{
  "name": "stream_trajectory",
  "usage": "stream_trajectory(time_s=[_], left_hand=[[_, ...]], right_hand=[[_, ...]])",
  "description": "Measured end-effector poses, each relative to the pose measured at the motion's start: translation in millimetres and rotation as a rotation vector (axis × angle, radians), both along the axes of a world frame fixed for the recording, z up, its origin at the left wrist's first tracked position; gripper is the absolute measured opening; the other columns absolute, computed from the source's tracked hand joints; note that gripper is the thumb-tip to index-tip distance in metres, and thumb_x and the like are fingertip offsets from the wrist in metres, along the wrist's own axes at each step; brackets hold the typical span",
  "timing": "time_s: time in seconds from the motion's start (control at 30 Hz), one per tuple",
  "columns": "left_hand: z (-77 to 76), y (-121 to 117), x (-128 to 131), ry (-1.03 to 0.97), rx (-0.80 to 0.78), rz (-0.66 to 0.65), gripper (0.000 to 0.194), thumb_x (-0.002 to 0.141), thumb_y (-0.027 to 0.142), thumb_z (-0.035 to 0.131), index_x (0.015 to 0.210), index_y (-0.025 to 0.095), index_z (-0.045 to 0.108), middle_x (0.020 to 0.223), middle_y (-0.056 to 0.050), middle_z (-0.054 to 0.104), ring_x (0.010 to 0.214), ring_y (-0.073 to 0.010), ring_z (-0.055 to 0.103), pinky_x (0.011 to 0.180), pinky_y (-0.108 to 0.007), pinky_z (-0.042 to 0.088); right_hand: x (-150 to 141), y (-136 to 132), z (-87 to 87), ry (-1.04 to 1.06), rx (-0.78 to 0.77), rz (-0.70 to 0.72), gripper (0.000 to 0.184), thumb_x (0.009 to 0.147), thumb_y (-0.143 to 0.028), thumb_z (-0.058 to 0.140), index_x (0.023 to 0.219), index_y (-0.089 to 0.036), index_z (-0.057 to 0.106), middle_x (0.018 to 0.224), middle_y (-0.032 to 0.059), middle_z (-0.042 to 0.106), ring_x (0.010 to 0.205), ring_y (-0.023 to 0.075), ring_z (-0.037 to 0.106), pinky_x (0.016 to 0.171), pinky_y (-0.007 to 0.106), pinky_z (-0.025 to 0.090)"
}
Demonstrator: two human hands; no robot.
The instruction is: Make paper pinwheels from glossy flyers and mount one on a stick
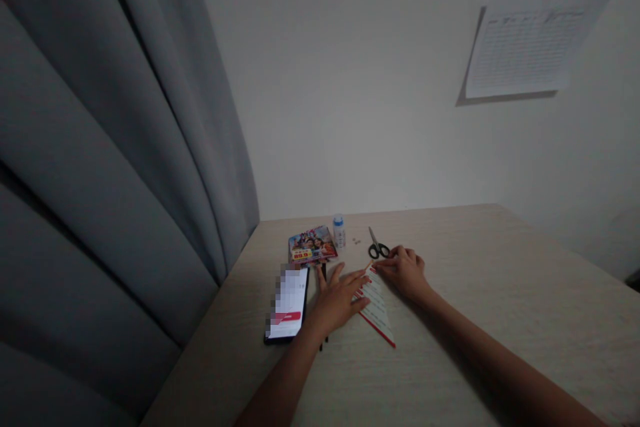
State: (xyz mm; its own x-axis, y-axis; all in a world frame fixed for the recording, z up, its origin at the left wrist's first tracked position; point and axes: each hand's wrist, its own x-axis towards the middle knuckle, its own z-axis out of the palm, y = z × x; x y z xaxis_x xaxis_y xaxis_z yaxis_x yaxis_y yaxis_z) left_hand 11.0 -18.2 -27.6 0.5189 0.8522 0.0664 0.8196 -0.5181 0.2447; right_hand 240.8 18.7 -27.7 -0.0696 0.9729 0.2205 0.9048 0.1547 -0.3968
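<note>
A triangular folded paper [379, 307], pale with printed lines and a red edge, lies flat on the table. My left hand [339, 295] rests across its left side with fingers spread, holding nothing. At the paper's far tip, the fingers of my right hand [409, 273] are pinched together on the paper. Scissors [379, 250] with black handles lie just beyond my right hand, blades pointing away. Thin dark sticks, perhaps pens [324, 271], pass under my left hand and are partly covered by it.
Left of my left hand lies a phone [290, 303] with its screen lit. Behind it are a colourful printed leaflet [314, 245], a small bottle with a blue cap [339, 232] and tiny scraps [356, 241]. A grey curtain [150, 147] hangs along the table's left edge.
</note>
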Motion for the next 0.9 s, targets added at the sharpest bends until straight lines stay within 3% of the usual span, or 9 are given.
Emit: stream_trajectory(time_s=[0.43, 0.7, 0.9], left_hand=[[2.0, -0.9, 0.2, -0.018, -0.015, 0.007, 0.053, 0.095, 0.057, 0.049, 0.146, 0.047, 0.041, 0.157, 0.005, 0.042, 0.150, -0.0381, 0.018, 0.107, -0.079, -0.015], [2.8, -1.9, -0.3, -0.020, -0.014, 0.006, 0.053, 0.095, 0.058, 0.047, 0.146, 0.046, 0.041, 0.156, 0.004, 0.042, 0.150, -0.0375, 0.018, 0.109, -0.077, -0.015], [2.5, -1.8, 0.2, -0.011, -0.004, 0.009, 0.053, 0.095, 0.059, 0.047, 0.146, 0.047, 0.041, 0.156, 0.005, 0.042, 0.150, -0.0375, 0.018, 0.110, -0.077, -0.014]], right_hand=[[-10.6, 2.6, 0.8, -0.063, 0.054, -0.106, 0.022, 0.093, -0.051, 0.059, 0.103, -0.044, 0.077, 0.115, 0.0064, 0.058, 0.112, 0.0283, 0.047, 0.105, 0.055, 0.024], [-5.3, 3.0, -2.8, 0.004, 0.076, -0.091, 0.021, 0.093, -0.042, 0.061, 0.105, -0.040, 0.077, 0.116, 0.0067, 0.058, 0.112, 0.0273, 0.047, 0.100, 0.048, 0.031], [-5.9, 9.8, -0.7, 0.051, 0.035, -0.040, 0.016, 0.087, -0.042, 0.066, 0.093, -0.036, 0.079, 0.115, 0.0062, 0.060, 0.112, 0.0281, 0.047, 0.099, 0.048, 0.032]])
